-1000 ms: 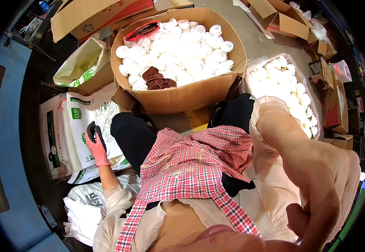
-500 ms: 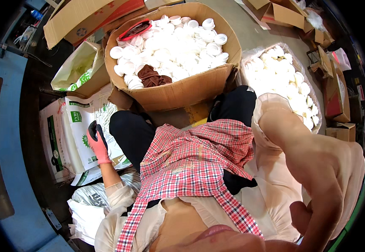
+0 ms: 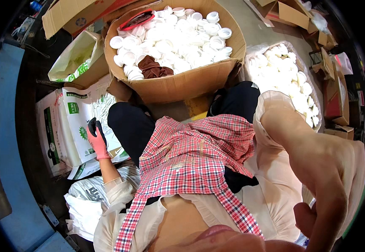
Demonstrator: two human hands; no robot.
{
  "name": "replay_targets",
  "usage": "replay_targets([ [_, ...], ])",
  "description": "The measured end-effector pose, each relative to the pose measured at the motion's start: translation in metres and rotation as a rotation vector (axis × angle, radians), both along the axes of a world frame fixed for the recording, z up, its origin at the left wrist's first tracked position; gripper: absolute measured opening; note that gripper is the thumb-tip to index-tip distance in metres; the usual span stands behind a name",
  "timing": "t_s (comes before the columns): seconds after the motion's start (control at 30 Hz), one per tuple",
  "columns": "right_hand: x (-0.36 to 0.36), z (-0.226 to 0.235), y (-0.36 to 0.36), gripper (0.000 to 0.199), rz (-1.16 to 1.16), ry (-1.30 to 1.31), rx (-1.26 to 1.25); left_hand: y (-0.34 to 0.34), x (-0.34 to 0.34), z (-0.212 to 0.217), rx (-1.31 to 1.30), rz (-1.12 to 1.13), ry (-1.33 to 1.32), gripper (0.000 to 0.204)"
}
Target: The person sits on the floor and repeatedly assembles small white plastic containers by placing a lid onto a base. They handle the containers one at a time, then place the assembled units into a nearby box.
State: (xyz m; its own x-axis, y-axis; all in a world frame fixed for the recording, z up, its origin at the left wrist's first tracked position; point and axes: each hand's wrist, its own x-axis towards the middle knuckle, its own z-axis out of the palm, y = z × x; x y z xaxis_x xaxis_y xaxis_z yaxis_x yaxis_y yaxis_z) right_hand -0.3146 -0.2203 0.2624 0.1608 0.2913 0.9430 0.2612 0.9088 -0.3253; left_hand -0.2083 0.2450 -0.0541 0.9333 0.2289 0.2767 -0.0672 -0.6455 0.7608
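Cardboard box (image 3: pixel 178 86) of white plastic lids (image 3: pixel 170 38) sits ahead of the knees, brown cloth (image 3: pixel 153 68) lying in it; clear bag (image 3: pixel 313 90) of more lids to its right. Printed white sacks (image 3: pixel 79 126) lie at left. Left hand (image 3: pixel 96 140), pink-gloved, over the sacks, fingers (image 3: pixel 93 126) curled around a small black object (image 3: pixel 92 124). Right hand (image 3: pixel 317 218) raised close to camera, blurred; can't tell its grip.

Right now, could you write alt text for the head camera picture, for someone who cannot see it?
A seated person in a red checked apron rests a pink-gloved left hand on white printed sacks, holding something dark. The right arm is bent up close to the camera. Ahead stand a cardboard box and a clear bag, both full of white round lids.
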Motion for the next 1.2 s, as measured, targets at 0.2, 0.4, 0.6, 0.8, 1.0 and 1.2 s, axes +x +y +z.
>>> replay_targets([
  [0.2,0.013,-0.002,0.008,0.014,0.043,0.036,-0.017,0.015,-0.006,-0.017,0.007,0.034,0.025,0.027],
  [0.4,0.053,-0.020,0.034,0.020,0.002,0.228,-0.015,0.051,-0.017,-0.058,-0.002,0.145,0.071,0.027],
  [0.6,0.141,-0.127,0.087,0.014,-0.800,0.125,-0.562,0.075,-0.017,-0.069,-0.043,0.334,0.150,0.027],
  [0.8,0.197,-0.305,0.112,0.018,-1.467,0.109,-1.265,0.149,0.016,-0.176,-0.219,0.461,0.494,0.034],
  [1.0,0.203,-0.351,0.127,0.011,-1.663,0.105,-1.402,0.144,0.081,-0.292,0.106,0.256,0.683,0.052],
  [1.2,0.198,-0.340,0.129,0.010,-1.638,0.019,-1.491,0.067,0.229,-0.283,0.187,-0.006,0.613,0.059],
])
